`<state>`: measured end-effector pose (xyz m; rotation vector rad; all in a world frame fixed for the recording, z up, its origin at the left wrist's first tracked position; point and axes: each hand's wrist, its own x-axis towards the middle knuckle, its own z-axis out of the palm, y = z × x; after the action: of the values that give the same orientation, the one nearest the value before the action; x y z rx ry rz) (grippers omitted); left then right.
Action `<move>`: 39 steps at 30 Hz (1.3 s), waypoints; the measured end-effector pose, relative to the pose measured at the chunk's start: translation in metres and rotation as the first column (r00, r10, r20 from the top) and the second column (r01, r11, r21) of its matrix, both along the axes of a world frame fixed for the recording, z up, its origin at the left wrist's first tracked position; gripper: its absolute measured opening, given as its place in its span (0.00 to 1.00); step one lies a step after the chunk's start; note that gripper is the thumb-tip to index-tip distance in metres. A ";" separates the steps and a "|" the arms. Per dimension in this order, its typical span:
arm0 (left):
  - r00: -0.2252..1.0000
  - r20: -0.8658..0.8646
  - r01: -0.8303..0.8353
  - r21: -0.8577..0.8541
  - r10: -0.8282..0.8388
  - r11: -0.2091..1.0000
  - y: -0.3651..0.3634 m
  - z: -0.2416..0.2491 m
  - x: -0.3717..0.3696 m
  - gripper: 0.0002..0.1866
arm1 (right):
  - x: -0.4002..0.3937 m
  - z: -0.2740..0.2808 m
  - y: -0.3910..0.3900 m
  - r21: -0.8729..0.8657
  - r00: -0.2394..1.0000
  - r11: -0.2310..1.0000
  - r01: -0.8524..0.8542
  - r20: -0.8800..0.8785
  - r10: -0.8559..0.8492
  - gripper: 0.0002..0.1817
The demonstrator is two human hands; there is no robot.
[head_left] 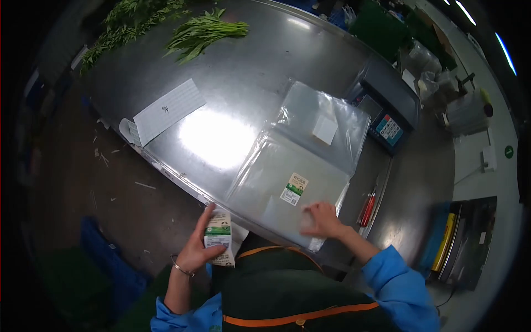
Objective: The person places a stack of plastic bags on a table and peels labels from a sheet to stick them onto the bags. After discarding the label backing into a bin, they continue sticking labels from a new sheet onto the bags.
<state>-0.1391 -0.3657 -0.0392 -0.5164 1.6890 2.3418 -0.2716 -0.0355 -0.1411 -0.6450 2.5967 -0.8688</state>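
Left hand [193,252] pinches labels [218,229], long axis pointing forward; right hand [322,220] blurred over bags [268,171], cannot tell if pinching.

Left hand [193,249] around printed labels [218,228], right hand [323,220] over clear plastic bags [276,166]

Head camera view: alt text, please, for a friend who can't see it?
A person's left hand holds printed labels while the right hand is over clear plastic bags, the nearer bearing a label, on a metal table. Leafy greens lie at the far left, a keypad device to the right.
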 end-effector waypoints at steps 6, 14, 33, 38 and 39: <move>0.993 0.116 0.004 -0.003 -0.003 1.000 0.012 -0.026 -0.011 0.24 | -0.026 -0.009 0.029 -0.080 0.950 0.995 -0.058 0.301 0.079 0.10; 0.992 -0.040 0.097 -0.390 -0.122 0.916 0.039 -0.004 -0.026 0.10 | -0.022 0.091 -0.039 -0.468 0.893 0.782 0.412 0.035 -0.449 0.23; 0.981 -0.057 0.133 -0.496 -0.185 0.858 0.057 0.017 -0.042 0.08 | 0.038 0.120 -0.101 -0.502 0.975 0.865 0.021 0.201 0.093 0.12; 0.858 0.260 0.507 -0.566 -0.444 0.650 0.059 -0.026 -0.021 0.08 | -0.051 0.098 -0.071 -0.387 0.951 0.869 0.308 0.149 -0.271 0.10; 0.926 0.161 0.375 -0.469 -0.340 0.800 0.055 -0.032 -0.017 0.08 | -0.064 0.076 -0.064 -0.388 0.896 0.835 0.391 0.366 -0.249 0.11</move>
<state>-0.1558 -0.3105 -0.0710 -0.3090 2.1368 1.6052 -0.3355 -0.0993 -0.0655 -0.1445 2.2600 -1.5800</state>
